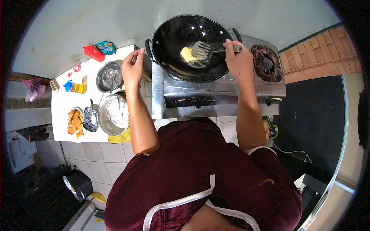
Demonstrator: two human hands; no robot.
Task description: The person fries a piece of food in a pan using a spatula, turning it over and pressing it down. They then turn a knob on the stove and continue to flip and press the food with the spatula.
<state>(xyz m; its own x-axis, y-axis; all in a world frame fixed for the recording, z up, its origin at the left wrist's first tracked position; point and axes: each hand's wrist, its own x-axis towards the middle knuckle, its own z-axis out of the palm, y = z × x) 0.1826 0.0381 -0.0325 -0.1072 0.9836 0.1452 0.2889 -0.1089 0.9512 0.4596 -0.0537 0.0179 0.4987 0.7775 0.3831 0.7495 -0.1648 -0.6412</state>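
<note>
A spatula (202, 49) is gripped in the closed right hand (239, 61) and held on a yellow piece (187, 54) in the wok (173, 32). The left hand (133, 69) is curled by the handle (148, 45); whether anything is gripped cannot be told. Fried pieces (75, 122) are already plated, so the frying seems partly done.

Pale wall (77, 23), white tiles (96, 161), brick ledge (323, 50), dark mat (312, 115)

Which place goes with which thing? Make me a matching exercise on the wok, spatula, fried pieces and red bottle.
1. wok
2. spatula
3. fried pieces
4. red bottle

a. far end of the white counter
b. on the stove
c. held by the right hand
d. near end of that counter

Pairs: 1-b, 2-c, 3-d, 4-a.
</note>
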